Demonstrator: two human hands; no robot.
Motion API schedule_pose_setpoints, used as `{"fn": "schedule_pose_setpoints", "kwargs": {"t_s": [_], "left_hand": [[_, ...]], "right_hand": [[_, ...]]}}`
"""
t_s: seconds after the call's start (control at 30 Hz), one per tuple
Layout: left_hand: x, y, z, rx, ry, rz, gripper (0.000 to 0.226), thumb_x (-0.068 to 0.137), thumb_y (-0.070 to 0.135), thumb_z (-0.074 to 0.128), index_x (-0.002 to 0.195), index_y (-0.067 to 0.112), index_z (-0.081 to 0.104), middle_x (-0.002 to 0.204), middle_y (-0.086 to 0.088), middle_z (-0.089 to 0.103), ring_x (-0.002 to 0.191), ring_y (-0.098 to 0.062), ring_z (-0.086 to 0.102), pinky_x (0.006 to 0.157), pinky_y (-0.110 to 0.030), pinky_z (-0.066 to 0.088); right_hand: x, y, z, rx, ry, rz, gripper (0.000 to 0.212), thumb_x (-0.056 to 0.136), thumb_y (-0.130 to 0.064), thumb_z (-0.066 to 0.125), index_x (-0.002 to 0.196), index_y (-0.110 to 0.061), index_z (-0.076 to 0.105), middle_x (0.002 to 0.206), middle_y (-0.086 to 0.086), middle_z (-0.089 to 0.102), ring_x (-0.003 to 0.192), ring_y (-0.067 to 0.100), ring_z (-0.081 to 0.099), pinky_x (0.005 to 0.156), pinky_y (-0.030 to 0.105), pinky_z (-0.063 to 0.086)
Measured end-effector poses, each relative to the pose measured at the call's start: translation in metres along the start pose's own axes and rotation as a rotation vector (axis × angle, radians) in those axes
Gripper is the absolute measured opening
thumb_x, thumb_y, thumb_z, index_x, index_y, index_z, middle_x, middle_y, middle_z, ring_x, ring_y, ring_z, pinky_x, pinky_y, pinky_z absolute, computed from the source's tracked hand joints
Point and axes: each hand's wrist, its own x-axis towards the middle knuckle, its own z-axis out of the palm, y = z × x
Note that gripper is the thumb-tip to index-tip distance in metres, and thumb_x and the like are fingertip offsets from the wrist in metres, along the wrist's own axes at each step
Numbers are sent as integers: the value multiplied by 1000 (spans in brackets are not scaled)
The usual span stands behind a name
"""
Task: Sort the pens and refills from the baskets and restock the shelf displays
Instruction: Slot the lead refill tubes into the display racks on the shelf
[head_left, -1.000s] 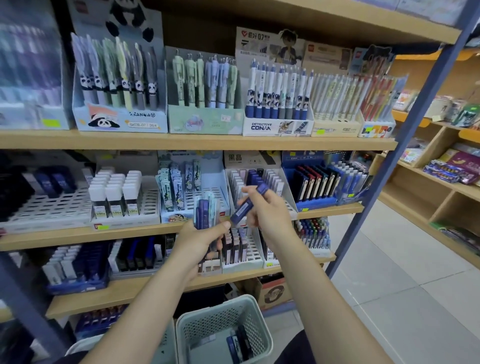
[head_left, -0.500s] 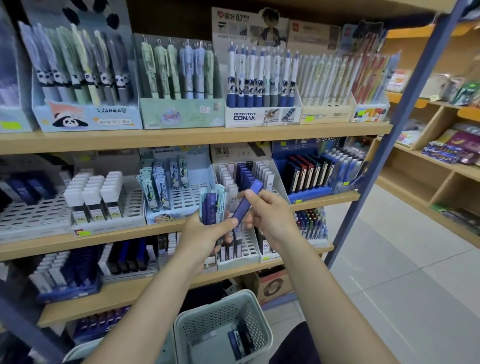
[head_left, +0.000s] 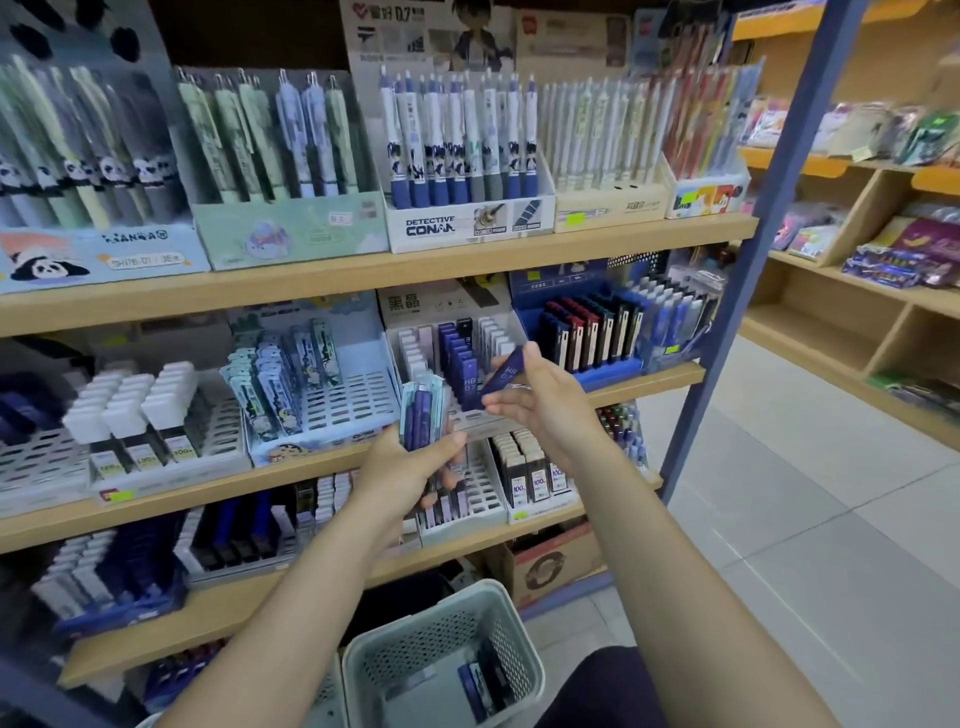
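My left hand (head_left: 410, 465) grips an upright bundle of blue and pale green refill packs (head_left: 423, 413) in front of the middle shelf. My right hand (head_left: 545, 400) pinches a single dark blue lead case (head_left: 501, 375) marked HB, tilted, just in front of the white slotted display (head_left: 447, 358) that holds a row of matching blue cases. A grey perforated basket (head_left: 447, 649) stands on the floor below my arms, with a few blue packs lying in it.
Pen display boxes (head_left: 467, 156) line the top shelf. White lead boxes (head_left: 130, 410) and cartoon refill packs (head_left: 280, 379) fill trays at the left. A blue upright post (head_left: 727, 301) borders the shelf at right, with tiled floor and more shelving beyond. A cardboard box (head_left: 550, 566) sits under the lowest shelf.
My right hand has carried the blue lead case up and to the right, closer to the white display. My left hand keeps hold of its bundle.
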Motion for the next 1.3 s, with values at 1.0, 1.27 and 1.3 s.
{"fn": "schedule_pose_setpoints", "kwargs": {"t_s": [1.0, 1.27, 1.3], "left_hand": [[13, 4, -6, -37, -110, -10, 24, 91, 21, 73, 104, 3, 64, 78, -9, 69, 58, -16, 61, 43, -23, 36], [4, 14, 13, 149, -179, 13, 21, 89, 12, 74, 104, 4, 63, 66, -7, 65, 46, -11, 56, 41, -22, 35], [3, 14, 17, 176, -194, 24, 17, 88, 9, 71, 103, 6, 64, 64, -4, 64, 46, -11, 56, 43, -23, 35]], "right_hand": [[24, 8, 9, -234, 137, -24, 26, 89, -31, 74, 94, -10, 59, 82, 5, 65, 59, 14, 65, 65, 35, 57], [-25, 4, 13, -326, -83, -63, 31, 82, -39, 79, 104, -22, 64, 89, -6, 64, 71, 10, 61, 61, 25, 49], [-25, 6, 14, -374, -85, -63, 36, 79, -41, 82, 105, -24, 63, 96, -4, 66, 81, 13, 65, 68, 30, 54]]}}
